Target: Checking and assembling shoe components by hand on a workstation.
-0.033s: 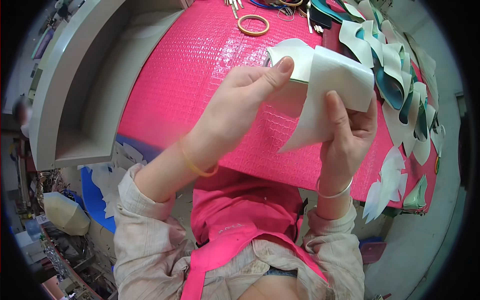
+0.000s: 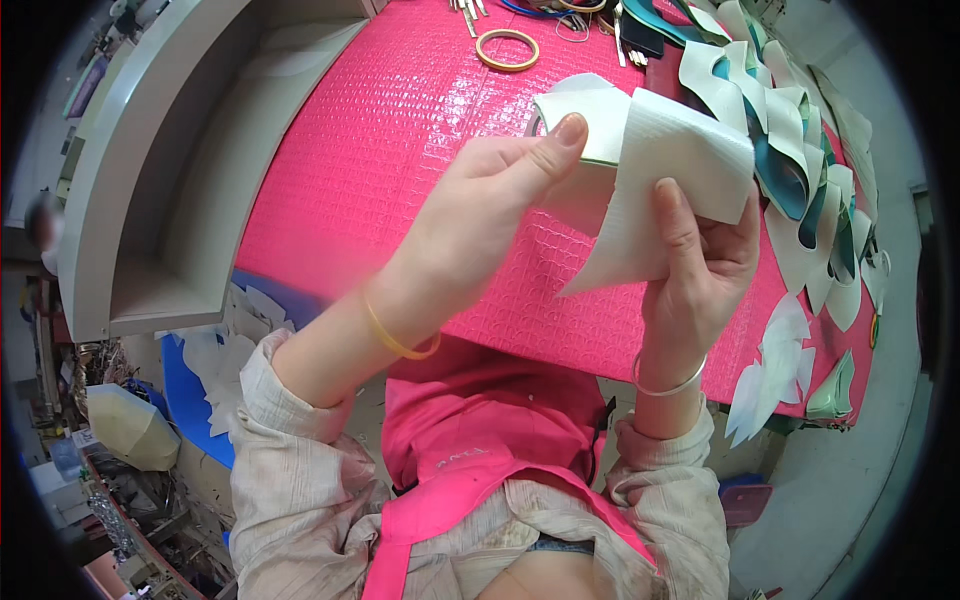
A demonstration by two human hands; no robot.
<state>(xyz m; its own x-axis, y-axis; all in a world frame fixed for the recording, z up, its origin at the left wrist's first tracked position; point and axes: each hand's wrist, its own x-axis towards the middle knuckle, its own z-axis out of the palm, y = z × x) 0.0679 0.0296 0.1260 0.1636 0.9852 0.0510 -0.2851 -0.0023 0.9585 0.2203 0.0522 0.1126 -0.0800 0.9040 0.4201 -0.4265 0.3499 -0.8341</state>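
Observation:
Above the pink table point(image 2: 390, 130), my left hand point(image 2: 470, 215) pinches a flat white piece point(image 2: 600, 112) with a thin green edge, thumb on top. The fingers under it are hidden. My right hand point(image 2: 705, 260) grips a curled white paper-like sheet point(image 2: 680, 145), its thumb pressed on the near side. That sheet bends over beside the white piece, and a pointed end hangs toward me. Whether the two are still joined behind the fold I cannot tell.
A tan ring point(image 2: 507, 50) lies at the far side. Many wavy white-and-teal pieces point(image 2: 785, 165) overlap at the right, with white paper scraps point(image 2: 775, 365) nearer me. A grey open-fronted box point(image 2: 180, 240) stands left, above a blue bin point(image 2: 190, 385).
My right hand has shifted slightly right and up, carrying the curled white sheet with it. My left hand stays almost where it was, holding the same piece.

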